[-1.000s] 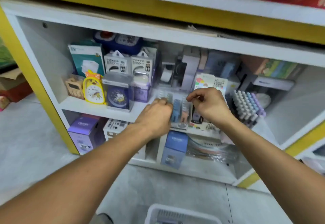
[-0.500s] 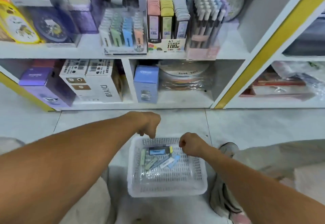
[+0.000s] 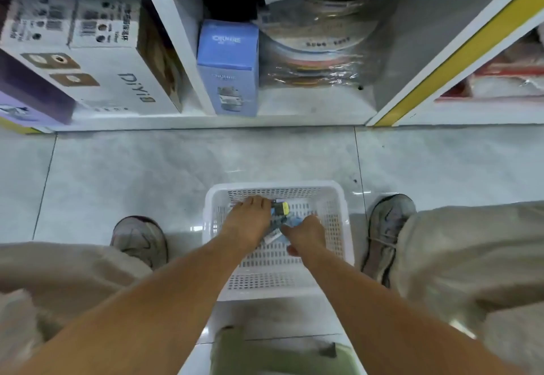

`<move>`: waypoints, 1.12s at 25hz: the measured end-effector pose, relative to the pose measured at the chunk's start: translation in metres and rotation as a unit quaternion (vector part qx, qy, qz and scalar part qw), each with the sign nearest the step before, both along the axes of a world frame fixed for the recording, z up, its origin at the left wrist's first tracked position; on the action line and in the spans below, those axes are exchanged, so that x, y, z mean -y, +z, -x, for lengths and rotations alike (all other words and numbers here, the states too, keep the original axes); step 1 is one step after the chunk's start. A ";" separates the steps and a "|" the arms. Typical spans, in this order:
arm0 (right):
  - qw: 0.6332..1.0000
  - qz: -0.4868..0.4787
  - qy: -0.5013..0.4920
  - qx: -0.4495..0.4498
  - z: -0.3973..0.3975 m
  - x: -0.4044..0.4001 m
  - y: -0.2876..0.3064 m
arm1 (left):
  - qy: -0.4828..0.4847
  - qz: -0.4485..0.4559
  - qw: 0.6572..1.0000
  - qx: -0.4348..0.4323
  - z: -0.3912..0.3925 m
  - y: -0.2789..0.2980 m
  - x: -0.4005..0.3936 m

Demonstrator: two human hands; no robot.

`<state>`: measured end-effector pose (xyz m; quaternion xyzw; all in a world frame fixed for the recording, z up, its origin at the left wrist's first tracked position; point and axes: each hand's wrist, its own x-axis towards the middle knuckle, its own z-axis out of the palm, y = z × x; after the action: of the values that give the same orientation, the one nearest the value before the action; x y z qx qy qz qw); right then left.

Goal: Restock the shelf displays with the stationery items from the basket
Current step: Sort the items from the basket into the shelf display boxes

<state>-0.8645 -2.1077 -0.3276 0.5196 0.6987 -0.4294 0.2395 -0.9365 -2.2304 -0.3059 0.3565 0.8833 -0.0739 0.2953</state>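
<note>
— Basket (image 3: 344, 227) sits on the floor tile between your shoes, below the shelf (image 3: 176, 51). Where are your hands?

— Both are down inside it. Your left hand (image 3: 248, 223) lies over the small stationery packs (image 3: 279, 215), fingers spread forward; your right hand (image 3: 306, 232) is on them too, but you cannot tell whether either grips one.

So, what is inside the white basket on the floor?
Inside the white basket lie a few small stationery packs, one with a yellow end. The left hand and right hand cover most of them, so their number and the hands' grip stay hidden.
</note>
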 end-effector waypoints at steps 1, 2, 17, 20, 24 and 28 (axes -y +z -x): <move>1.000 -0.011 -0.007 -0.002 0.003 0.007 -0.003 | -0.007 -0.002 1.000 -0.009 -0.003 -0.006 -0.001; 1.000 -0.014 -0.018 -0.006 0.005 0.014 -0.006 | -0.005 -0.007 1.000 -0.017 -0.005 -0.011 -0.001; 0.990 -0.141 0.001 0.011 -0.004 0.041 -0.022 | 0.073 -0.011 0.997 0.006 -0.027 -0.046 -0.009; 0.992 -0.127 0.010 0.007 -0.005 0.034 -0.021 | 0.082 -0.025 0.996 0.011 -0.024 -0.046 -0.011; 0.994 -0.065 0.089 -0.020 -0.007 0.014 -0.015 | 0.267 -0.140 0.937 0.176 -0.010 -0.035 -0.011; 0.983 0.142 0.080 -0.083 -0.001 -0.011 0.005 | 0.425 -0.230 0.786 0.385 0.012 -0.018 0.000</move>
<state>-0.8638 -2.0964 -0.3224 0.3854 0.6875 -0.5452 0.2856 -0.9485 -2.2303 -0.3235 0.0015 0.7492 0.4078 0.5219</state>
